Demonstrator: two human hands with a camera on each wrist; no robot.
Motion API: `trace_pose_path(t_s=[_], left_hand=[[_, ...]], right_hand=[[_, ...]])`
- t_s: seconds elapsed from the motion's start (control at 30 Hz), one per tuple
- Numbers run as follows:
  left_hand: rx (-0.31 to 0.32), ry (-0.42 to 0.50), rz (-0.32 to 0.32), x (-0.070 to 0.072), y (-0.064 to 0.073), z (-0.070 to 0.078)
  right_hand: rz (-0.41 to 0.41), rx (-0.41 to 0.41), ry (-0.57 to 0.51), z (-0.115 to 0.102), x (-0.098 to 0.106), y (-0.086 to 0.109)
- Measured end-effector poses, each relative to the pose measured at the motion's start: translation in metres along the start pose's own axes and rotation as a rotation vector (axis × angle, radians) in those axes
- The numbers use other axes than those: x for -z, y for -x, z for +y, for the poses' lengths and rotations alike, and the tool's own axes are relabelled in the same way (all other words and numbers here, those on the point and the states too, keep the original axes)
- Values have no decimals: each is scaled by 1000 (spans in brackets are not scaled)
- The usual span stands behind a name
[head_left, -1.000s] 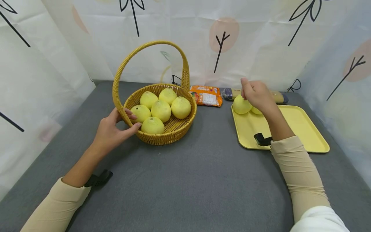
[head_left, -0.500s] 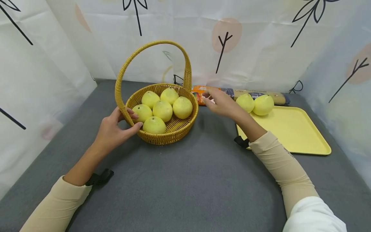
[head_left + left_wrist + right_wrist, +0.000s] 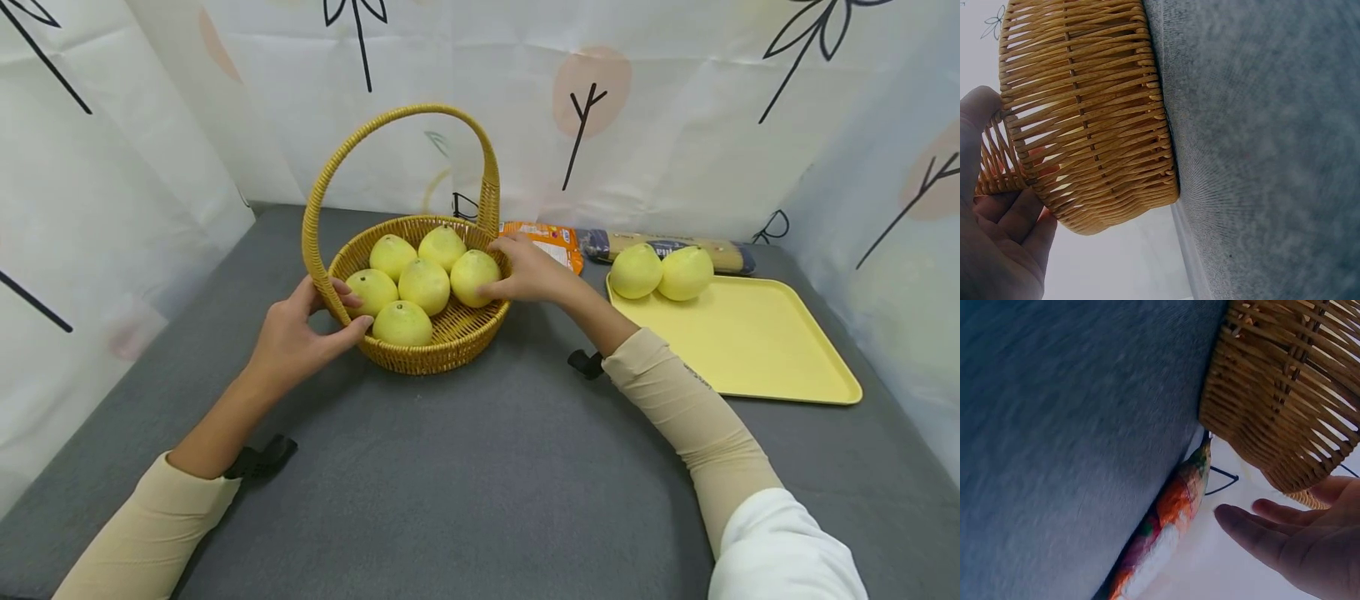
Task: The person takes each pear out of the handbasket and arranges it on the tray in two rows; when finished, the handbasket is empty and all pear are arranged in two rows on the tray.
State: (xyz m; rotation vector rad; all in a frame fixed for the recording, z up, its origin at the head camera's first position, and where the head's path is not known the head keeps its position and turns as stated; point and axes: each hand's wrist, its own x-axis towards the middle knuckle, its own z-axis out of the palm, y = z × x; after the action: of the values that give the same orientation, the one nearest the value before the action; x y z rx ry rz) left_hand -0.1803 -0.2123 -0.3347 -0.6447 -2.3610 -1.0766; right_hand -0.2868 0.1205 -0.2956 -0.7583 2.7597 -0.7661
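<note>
A yellow wicker basket (image 3: 420,360) with a tall arched handle holds several round, pale yellow-green fruits (image 3: 424,286). My left hand (image 3: 300,337) grips the near left base of the handle, thumb in front and fingers passing behind it. In the left wrist view, that hand (image 3: 1007,237) is beside the woven basket wall (image 3: 1085,112). My right hand (image 3: 528,271) reaches over the right rim, its thumb against the rightmost fruit (image 3: 472,277). Its lower fingers extend loosely outside the rim in the right wrist view. Fingertips within the basket are partly hidden.
On the right is a yellow tray (image 3: 757,342) with two similar fruits (image 3: 636,271) at its far left corner. Behind stand an orange snack packet (image 3: 558,243) and a long pasta packet (image 3: 720,255), near the patterned curtain (image 3: 675,125). Grey cloth covers the table (image 3: 480,467).
My right hand has left the fruit at the tray and moved left to the basket's right rim. Both tray fruits are now uncovered. My left hand stays on the handle.
</note>
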Motion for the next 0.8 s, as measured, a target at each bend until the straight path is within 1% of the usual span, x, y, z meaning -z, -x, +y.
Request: trace_pose_path(t_s=[0.23, 0.43, 0.63, 0.8], left_hand=[[8, 4, -1, 0, -1, 1], [17, -1, -4, 0, -1, 1], [11, -9, 0, 0, 0, 0], [3, -12, 0, -1, 0, -1]], right_hand=[[-58, 4, -67, 0, -2, -10], [-85, -61, -99, -4, -3, -10], [-54, -90, -104, -6, -7, -9], [-18, -116, -134, -3, -11, -8]])
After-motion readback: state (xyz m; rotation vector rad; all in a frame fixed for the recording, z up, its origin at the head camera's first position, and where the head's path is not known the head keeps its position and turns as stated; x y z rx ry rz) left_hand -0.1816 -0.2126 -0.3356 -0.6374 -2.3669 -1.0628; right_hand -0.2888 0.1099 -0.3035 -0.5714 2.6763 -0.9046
